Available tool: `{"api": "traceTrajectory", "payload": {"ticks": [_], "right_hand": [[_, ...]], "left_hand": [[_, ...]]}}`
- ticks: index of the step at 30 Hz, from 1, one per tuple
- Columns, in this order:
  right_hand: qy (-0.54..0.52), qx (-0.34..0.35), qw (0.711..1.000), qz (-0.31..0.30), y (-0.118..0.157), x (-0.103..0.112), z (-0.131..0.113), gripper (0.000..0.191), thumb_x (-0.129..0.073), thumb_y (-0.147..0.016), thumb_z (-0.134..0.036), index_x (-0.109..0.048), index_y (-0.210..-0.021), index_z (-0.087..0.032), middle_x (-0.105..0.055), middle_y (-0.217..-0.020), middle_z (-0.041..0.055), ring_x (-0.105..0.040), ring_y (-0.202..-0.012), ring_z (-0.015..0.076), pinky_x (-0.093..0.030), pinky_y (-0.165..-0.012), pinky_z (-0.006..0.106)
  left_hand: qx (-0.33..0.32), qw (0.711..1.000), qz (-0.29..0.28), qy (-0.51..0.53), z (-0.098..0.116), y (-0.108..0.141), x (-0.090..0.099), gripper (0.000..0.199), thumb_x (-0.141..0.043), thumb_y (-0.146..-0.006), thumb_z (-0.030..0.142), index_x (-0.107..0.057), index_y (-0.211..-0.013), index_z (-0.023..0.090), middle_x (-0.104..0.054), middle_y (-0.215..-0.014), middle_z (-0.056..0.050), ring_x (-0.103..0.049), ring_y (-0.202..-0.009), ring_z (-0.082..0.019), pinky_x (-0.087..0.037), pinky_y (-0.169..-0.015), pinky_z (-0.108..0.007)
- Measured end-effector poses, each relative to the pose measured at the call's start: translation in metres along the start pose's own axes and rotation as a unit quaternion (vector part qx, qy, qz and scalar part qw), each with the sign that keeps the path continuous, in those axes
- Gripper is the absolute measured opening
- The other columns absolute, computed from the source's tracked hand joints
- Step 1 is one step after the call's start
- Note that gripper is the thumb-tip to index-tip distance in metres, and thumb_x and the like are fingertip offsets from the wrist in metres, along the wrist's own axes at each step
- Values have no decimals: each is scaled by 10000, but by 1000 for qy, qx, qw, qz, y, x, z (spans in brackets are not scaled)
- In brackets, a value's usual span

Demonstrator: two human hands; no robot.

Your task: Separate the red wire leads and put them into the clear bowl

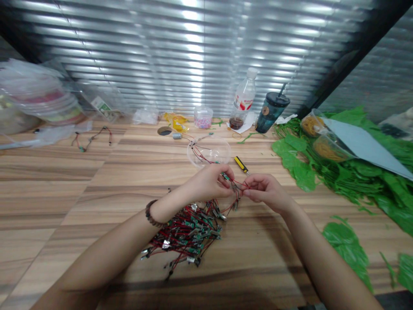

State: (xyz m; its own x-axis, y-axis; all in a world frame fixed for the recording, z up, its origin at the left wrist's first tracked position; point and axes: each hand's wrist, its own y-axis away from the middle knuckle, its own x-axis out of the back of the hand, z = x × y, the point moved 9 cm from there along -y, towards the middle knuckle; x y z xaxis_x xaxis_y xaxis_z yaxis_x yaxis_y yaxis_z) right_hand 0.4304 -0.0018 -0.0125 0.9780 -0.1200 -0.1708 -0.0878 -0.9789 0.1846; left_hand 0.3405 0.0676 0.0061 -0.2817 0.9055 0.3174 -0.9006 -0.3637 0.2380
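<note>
In the middle of the head view, my left hand [217,181] pinches a small green circuit board [225,176] with red and black wires. Close by on the right, the fingers of my right hand [262,189] are closed on the thin red and black wires [242,184] that run from that board. Below and left of my hands lies a tangled pile of wired circuit boards [193,232], partly covered by my left forearm. Behind my left hand stands a clear plastic bowl [209,151], with wires lying across it. A yellow and black screwdriver [241,164] rests just beyond my right hand.
A cola bottle [242,101], a dark tumbler [272,113] and a small tub of beads [203,118] stand at the back. Green plastic leaves [342,163] spread over the right side. Stacked plastic tubs [41,97] sit at the back left. One loose wired board [92,140] lies left.
</note>
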Motion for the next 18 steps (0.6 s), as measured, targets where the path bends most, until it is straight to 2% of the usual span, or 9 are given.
{"api": "traceTrajectory", "payload": {"ticks": [4, 7, 12, 18], "right_hand": [[18, 8, 1000, 17, 0, 5, -1, 203, -781, -650, -255, -669, -771, -137, -655, -631, 7, -478, -428, 50, -334, -395, 169], [31, 8, 999, 12, -1, 3, -1, 191, -770, -672, -252, -680, -797, -140, -664, -640, 9, -525, -451, 61, -387, -416, 171], [-29, 5, 1000, -4, -5, 1, 7, 357, -801, -628, -191, -679, -964, -197, -721, -815, 26, -663, -670, 122, -533, -624, 240], [-67, 20, 998, 9, -11, 8, 17, 472, -789, -661, -197, -634, -1107, -210, -724, -939, 60, -692, -776, 150, -538, -754, 296]], "left_hand": [[-36, 999, 27, -27, 19, 8, 17, 300, -646, -695, 284, -576, -927, 107, -645, -770, -28, -607, -664, -47, -472, -586, -118], [-36, 999, 22, 11, 28, 12, 25, 273, -599, -752, 320, -581, -904, 94, -618, -702, -14, -586, -609, -32, -475, -571, -120], [-29, 996, 48, 75, 34, 17, 48, 260, -628, -741, 296, -583, -901, 96, -598, -671, 4, -583, -580, -28, -491, -552, -119], [-31, 980, 101, 167, 39, 31, 80, 283, -678, -706, 254, -586, -918, 90, -674, -807, -47, -641, -699, -53, -555, -662, -152]]}}
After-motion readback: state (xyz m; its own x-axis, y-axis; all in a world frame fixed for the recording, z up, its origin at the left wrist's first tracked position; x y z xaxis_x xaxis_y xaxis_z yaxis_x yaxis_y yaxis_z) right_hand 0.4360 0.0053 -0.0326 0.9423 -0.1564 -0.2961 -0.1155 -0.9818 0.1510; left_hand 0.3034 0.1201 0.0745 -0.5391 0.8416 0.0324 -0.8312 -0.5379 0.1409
